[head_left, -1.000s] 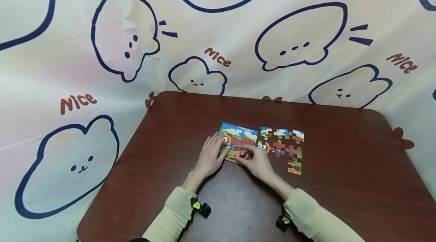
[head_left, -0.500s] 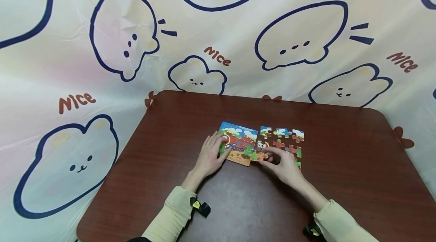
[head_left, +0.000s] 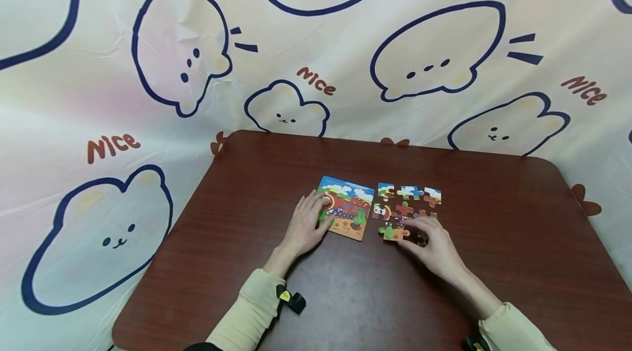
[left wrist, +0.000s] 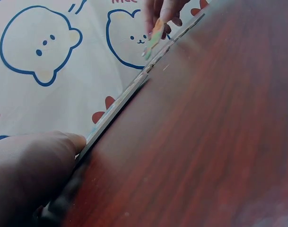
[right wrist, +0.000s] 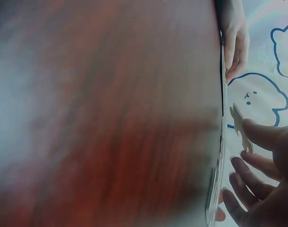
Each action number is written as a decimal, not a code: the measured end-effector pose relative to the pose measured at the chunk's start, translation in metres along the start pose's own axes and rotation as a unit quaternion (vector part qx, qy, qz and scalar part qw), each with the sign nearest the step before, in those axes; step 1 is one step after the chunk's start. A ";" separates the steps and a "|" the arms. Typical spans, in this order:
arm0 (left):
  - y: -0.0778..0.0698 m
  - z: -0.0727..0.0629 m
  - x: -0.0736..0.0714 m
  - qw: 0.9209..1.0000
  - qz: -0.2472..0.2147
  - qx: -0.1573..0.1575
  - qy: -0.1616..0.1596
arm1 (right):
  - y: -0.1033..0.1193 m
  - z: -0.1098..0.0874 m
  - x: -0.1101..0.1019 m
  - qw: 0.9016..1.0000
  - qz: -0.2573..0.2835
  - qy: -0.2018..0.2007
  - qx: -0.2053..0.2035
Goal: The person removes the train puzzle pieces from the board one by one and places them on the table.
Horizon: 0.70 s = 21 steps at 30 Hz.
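Observation:
My left hand rests at the left edge of a puzzle board printed with a red train, clouds and sand, its fingers long and spread over the picture. In the left wrist view, the left thumb touches the board's near edge. To the right, my right hand pinches an orange and green jigsaw piece between thumb and fingers. That piece is tilted and raised above the loose pieces in the right wrist view, with the other fingers loosely bent.
Several loose jigsaw pieces lie in rows just right of the board; the right hand hides some of them. All lie on a dark brown table. Behind the table hangs a pale cloth with cartoon drawings.
My right hand has carried the pinched jigsaw piece from over the board rightward, to the lower part of the loose pieces. The left hand stays on the board.

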<state>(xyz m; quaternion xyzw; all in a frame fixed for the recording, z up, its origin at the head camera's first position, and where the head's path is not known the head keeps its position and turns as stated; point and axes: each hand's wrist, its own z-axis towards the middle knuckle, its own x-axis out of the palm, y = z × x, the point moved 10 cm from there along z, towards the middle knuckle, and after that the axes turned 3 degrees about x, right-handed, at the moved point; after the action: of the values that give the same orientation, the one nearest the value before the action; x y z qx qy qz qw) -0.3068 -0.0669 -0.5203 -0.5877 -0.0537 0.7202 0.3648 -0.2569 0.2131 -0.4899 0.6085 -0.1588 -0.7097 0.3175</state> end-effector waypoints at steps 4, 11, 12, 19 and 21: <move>-0.001 0.001 0.000 1.000 -0.001 0.003 -0.001 | -0.002 -0.004 -0.002 1.000 -0.023 -0.003 -0.020; 0.000 -0.003 0.001 1.000 0.003 0.000 0.001 | -0.005 -0.006 0.004 0.998 -0.050 0.011 -0.045; 0.000 -0.003 0.001 1.000 0.002 0.001 0.001 | -0.005 -0.006 0.004 0.997 -0.054 0.010 -0.047; -0.002 -0.001 0.001 1.000 0.004 0.005 0.002 | -0.012 -0.008 0.005 0.995 -0.083 -0.001 -0.053; -0.001 -0.002 0.001 1.000 0.005 0.003 0.003 | -0.013 -0.010 0.007 0.995 -0.087 -0.002 -0.054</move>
<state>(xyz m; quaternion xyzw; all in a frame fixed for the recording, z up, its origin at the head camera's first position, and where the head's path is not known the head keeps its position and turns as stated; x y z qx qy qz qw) -0.3046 -0.0665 -0.5207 -0.5890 -0.0477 0.7202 0.3634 -0.2511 0.2199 -0.5047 0.6003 -0.0675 -0.7434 0.2870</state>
